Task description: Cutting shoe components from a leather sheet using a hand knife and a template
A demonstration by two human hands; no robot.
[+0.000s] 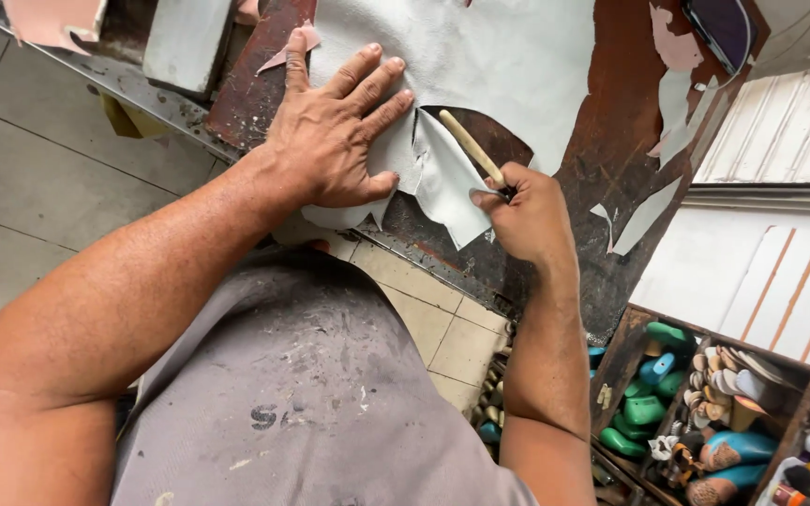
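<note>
One worktop (611, 159), one pale leather sheet (480, 56), two hands, one knife.
I see my left hand (335, 141) spread flat on the sheet near the worktop's front edge; my right hand (527, 215) grips a wooden-handled knife (471, 148), blade hidden.

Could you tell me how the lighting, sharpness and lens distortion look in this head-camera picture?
Head view: even, soft daylight, no harsh glare; the pale leather is bright but keeps its texture. The left hand and the right hand, holding a wooden-handled tool, are sharp. Faint shadows lie under the hands. Wide-angle stretch enlarges the forearms and bends the bench edges; the shelf is softer.
</note>
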